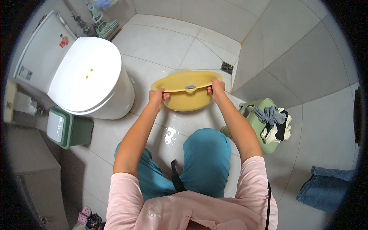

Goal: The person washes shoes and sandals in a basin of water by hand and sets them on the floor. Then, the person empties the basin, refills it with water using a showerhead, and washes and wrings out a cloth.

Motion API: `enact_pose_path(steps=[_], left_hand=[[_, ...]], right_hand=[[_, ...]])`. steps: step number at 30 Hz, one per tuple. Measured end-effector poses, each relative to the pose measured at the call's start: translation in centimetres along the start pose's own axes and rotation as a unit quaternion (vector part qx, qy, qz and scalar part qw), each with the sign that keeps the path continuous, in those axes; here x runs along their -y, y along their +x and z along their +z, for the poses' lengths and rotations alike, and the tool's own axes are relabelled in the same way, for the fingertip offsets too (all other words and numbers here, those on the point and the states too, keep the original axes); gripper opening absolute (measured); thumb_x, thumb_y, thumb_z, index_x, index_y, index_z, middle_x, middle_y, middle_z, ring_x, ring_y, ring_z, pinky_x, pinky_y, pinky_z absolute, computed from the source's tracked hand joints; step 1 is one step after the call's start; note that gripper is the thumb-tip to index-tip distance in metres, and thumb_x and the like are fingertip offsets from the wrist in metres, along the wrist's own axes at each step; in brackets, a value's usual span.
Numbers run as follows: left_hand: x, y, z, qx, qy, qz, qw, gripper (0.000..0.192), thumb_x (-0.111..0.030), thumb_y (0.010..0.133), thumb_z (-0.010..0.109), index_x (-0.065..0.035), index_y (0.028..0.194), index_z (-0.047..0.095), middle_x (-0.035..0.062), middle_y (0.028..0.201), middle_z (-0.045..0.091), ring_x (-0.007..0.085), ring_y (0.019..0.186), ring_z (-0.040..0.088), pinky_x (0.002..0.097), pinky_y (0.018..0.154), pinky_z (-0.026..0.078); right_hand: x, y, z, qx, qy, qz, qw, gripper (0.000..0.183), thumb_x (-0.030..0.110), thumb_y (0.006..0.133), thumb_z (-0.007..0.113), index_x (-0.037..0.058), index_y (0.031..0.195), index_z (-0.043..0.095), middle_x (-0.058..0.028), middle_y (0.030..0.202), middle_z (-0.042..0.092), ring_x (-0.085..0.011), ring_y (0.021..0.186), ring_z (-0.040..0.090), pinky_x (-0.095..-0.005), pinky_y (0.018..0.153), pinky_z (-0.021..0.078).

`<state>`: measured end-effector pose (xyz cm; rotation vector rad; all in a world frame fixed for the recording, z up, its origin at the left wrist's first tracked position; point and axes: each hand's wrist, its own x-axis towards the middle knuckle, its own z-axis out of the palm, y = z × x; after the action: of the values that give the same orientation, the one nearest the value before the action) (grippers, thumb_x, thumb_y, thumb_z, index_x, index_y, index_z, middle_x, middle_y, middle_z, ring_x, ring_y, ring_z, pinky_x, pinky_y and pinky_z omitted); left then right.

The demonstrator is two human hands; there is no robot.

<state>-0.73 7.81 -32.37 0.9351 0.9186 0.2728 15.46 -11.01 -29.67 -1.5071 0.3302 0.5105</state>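
A yellow plastic basin (188, 102) is held out before me, tipped so that its near outer side faces me and its mouth leans away. My left hand (157, 97) grips the rim at the near left. On the right part of the rim, my right hand (217, 87) has hold of it too. Between the hands a small grey-topped tab or plug (190, 88) sits on the rim. What lies inside the basin is mostly hidden. Wet, shiny patches show on the tiled floor (169, 136) below it.
To the left stand a white toilet (89, 74) with its lid down and a green lidded bin (77, 129). A floor drain (226, 67) lies at the far corner. At right, clothes (274, 123) rest on a green plastic stool (260, 107); folded denim (325, 188) is nearer.
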Motion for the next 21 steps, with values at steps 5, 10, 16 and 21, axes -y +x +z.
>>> enact_pose_path(steps=[5,10,16,21], left_hand=[[-0.6,0.1,0.2,0.024,-0.035,0.016,0.999,0.021,-0.011,0.088,0.047,0.0065,0.098,0.051,0.012,0.078,0.058,0.0143,0.059,0.057,0.0208,0.052,0.05],[-0.8,0.9,-0.4,0.025,-0.047,0.018,0.998,0.021,-0.012,0.089,0.046,0.0061,0.099,0.051,0.0118,0.079,0.058,0.0153,0.061,0.057,0.0215,0.053,0.051],[-0.7,1.1,0.3,0.019,-0.058,0.019,0.998,0.023,-0.014,0.09,0.045,0.0067,0.098,0.051,0.0122,0.078,0.057,0.0162,0.059,0.056,0.0226,0.051,0.049],[-0.4,0.9,-0.2,0.004,-0.055,0.013,0.998,0.026,-0.017,0.09,0.045,0.0077,0.096,0.051,0.0122,0.075,0.058,0.0163,0.057,0.055,0.0227,0.05,0.048]], right_hand=[[0.9,0.0,1.1,-0.027,-0.008,-0.002,1.0,0.013,0.013,0.077,0.047,0.0002,0.075,0.049,-0.0072,0.054,0.048,-0.013,0.037,0.042,-0.026,0.031,0.0332],[1.2,-0.2,2.0,-0.033,-0.007,-0.014,0.999,0.016,0.015,0.078,0.047,0.0015,0.069,0.049,-0.0068,0.052,0.047,-0.0139,0.037,0.041,-0.0269,0.032,0.0321],[1.7,0.3,2.2,-0.059,-0.034,-0.003,0.998,0.014,0.009,0.073,0.044,-0.0026,0.071,0.052,-0.0081,0.054,0.049,-0.0121,0.036,0.041,-0.0252,0.03,0.0328],[1.6,0.2,2.5,-0.06,-0.041,-0.026,0.997,0.015,0.008,0.072,0.043,-0.0034,0.068,0.052,-0.0091,0.053,0.051,-0.0133,0.036,0.044,-0.0264,0.031,0.0327]])
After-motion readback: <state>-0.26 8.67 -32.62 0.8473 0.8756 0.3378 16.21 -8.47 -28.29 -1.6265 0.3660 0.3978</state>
